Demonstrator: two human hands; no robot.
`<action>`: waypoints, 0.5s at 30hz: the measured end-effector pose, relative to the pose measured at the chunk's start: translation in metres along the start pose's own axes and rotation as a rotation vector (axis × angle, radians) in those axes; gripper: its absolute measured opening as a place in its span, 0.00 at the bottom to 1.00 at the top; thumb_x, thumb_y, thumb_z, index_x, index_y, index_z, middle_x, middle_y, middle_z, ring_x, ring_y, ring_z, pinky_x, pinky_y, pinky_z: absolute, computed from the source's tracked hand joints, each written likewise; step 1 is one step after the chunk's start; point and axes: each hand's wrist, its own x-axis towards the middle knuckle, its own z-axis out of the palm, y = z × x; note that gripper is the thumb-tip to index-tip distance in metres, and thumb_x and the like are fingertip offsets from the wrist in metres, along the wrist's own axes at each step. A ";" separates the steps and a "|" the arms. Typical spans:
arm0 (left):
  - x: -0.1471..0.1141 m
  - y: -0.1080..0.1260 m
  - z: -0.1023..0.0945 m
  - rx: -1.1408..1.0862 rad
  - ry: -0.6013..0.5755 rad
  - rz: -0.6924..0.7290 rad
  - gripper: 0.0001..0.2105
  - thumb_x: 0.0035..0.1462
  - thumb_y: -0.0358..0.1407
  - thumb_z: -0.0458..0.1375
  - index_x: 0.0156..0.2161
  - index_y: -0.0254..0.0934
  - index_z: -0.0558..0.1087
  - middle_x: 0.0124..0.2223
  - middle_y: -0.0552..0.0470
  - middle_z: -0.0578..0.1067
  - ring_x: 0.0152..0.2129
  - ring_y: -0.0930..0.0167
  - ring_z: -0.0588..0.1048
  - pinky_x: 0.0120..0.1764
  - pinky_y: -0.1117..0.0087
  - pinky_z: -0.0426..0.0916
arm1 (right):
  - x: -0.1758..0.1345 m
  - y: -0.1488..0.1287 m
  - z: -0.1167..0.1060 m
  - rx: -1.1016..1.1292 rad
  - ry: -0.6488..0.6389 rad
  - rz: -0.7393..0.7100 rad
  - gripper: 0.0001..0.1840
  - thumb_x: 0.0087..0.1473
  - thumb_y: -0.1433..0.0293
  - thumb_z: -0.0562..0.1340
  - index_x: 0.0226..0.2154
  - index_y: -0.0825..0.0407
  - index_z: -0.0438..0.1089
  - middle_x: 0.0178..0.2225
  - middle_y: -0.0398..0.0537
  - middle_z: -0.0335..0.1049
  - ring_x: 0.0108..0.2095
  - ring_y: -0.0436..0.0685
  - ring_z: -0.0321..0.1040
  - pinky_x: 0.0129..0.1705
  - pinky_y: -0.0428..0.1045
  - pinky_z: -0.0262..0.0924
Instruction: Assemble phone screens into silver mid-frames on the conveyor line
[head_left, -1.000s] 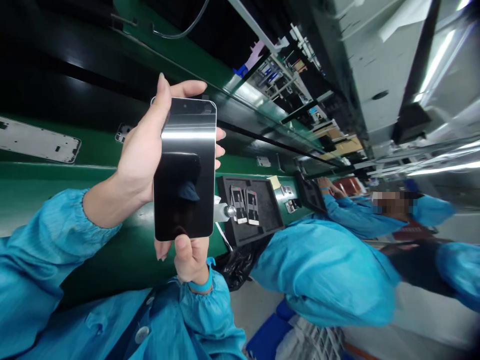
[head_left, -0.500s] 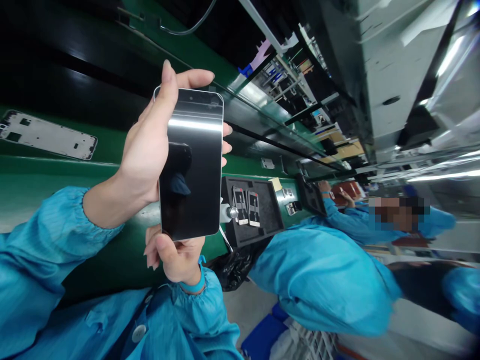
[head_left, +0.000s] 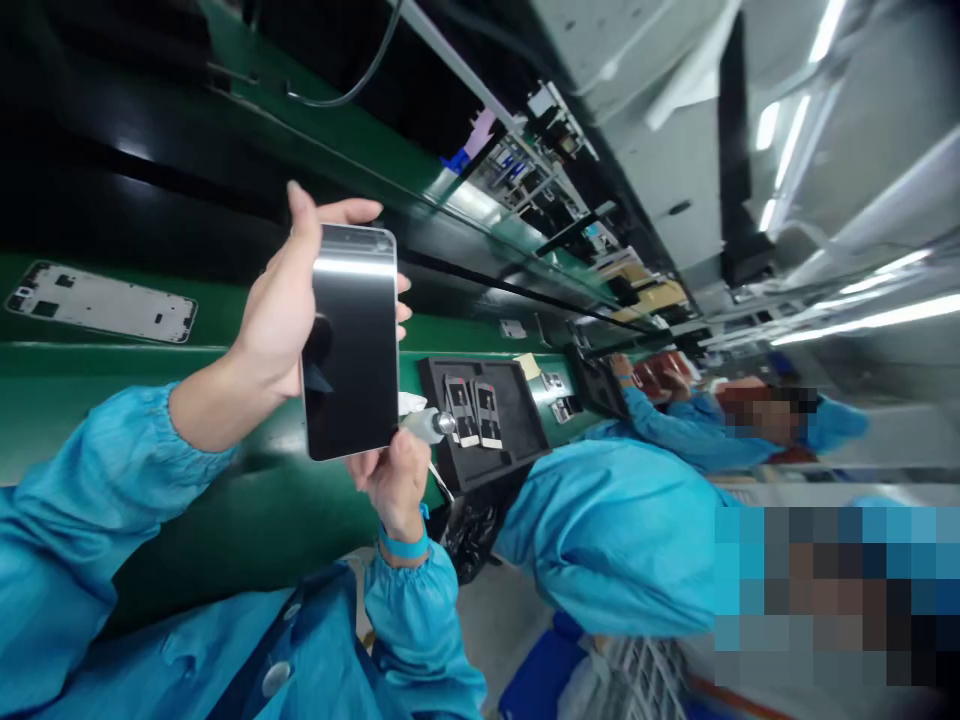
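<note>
Well left of all the fingers lies a pale plate with cut-outs. The left hand grips the dark-screened phone, thumb along one edge, fingertips wrapped past the other. Below those fingertips, the right hand curls at its bottom corner; whether it pinches, I cannot tell. Right of its fingers sits a black tray. Holding by the edges should keep the screen unsmudged.

Back of phone hidden, left hand partly behind it, left sleeve cut off at edge
</note>
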 end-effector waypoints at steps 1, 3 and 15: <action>-0.002 -0.001 0.002 0.001 0.013 -0.016 0.31 0.76 0.56 0.32 0.52 0.39 0.71 0.31 0.49 0.77 0.22 0.64 0.82 0.26 0.60 0.80 | -0.002 0.002 0.001 0.018 0.014 0.004 0.39 0.65 0.38 0.53 0.15 0.46 0.59 0.10 0.39 0.53 0.12 0.50 0.51 0.16 0.48 0.48; -0.004 -0.005 0.006 0.013 0.045 -0.027 0.34 0.74 0.58 0.29 0.51 0.38 0.72 0.31 0.48 0.78 0.21 0.63 0.82 0.24 0.60 0.80 | -0.006 0.006 0.001 0.026 -0.003 0.031 0.39 0.63 0.35 0.53 0.15 0.46 0.59 0.11 0.40 0.55 0.13 0.49 0.52 0.17 0.48 0.49; 0.142 -0.128 0.081 0.360 0.077 0.018 0.20 0.74 0.47 0.55 0.58 0.33 0.73 0.50 0.42 0.78 0.41 0.64 0.80 0.44 0.58 0.79 | -0.011 0.009 -0.243 -0.720 0.643 0.065 0.34 0.68 0.42 0.49 0.33 0.52 0.73 0.29 0.52 0.75 0.32 0.58 0.73 0.40 0.53 0.69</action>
